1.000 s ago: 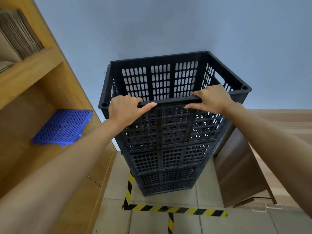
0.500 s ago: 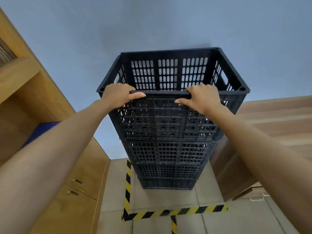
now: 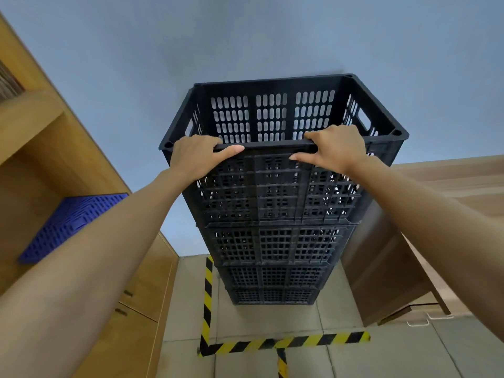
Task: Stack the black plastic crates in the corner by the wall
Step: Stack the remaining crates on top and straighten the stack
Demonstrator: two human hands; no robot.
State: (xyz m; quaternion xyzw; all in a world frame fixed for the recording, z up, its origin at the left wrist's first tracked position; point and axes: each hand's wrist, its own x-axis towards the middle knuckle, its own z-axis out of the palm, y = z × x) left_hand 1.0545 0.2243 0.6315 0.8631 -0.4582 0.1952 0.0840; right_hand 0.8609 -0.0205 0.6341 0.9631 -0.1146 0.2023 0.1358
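Observation:
A tall stack of black slotted plastic crates point(image 3: 272, 249) stands on the tiled floor against the pale blue wall. The top crate point(image 3: 272, 115) is open and empty, and it sits on the crates below. My left hand point(image 3: 196, 154) grips the near rim of the top crate towards its left corner, fingers curled over the edge. My right hand point(image 3: 335, 148) grips the same rim further right, thumb pressed on the outer face.
Yellow-and-black floor tape point(image 3: 283, 342) marks a square around the stack. A wooden shelf unit point(image 3: 43, 159) stands to the left, with a blue plastic grid panel point(image 3: 68, 225) on a shelf. A wooden desk point(image 3: 387, 268) stands close on the right.
The view has shifted and the stack now sits more centred and upright. Both hands stay on the top crate's near rim. The blue panel on the shelf shows again.

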